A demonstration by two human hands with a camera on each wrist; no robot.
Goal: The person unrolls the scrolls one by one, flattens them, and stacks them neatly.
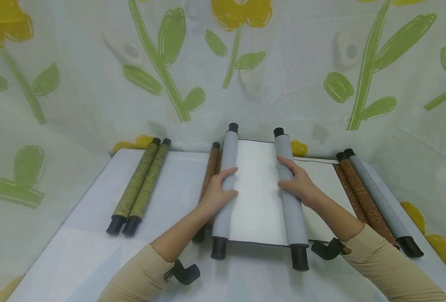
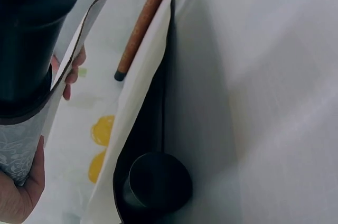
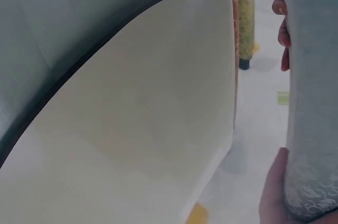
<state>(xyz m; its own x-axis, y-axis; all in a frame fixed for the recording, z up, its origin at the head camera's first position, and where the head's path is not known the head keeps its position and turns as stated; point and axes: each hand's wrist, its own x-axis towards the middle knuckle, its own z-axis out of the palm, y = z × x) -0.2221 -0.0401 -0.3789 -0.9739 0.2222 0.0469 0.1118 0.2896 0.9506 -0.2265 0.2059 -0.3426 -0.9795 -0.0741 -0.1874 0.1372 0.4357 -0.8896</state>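
- The grey scroll (image 1: 258,193) lies mid-worktop (image 1: 76,251), part unrolled, pale sheet showing between its two rolls.
- Left hand (image 1: 217,191) curls its grip round the left roll (image 1: 226,184); right hand (image 1: 296,182) wraps the right roll (image 1: 289,188).
- Left of the grey scroll lies a green pair (image 1: 140,186); right of it, brown and grey ones (image 1: 374,201).
- Rolling evenly, I'd judge, means keeping both rolls parallel (edges flush, sheet taut).

Open scroll (image 1: 258,197) centre of surface (image 1: 79,251); rolled pair (image 1: 140,186) to its left, another scroll (image 1: 374,201) right, rolled one (image 1: 209,176) just beside left roller.
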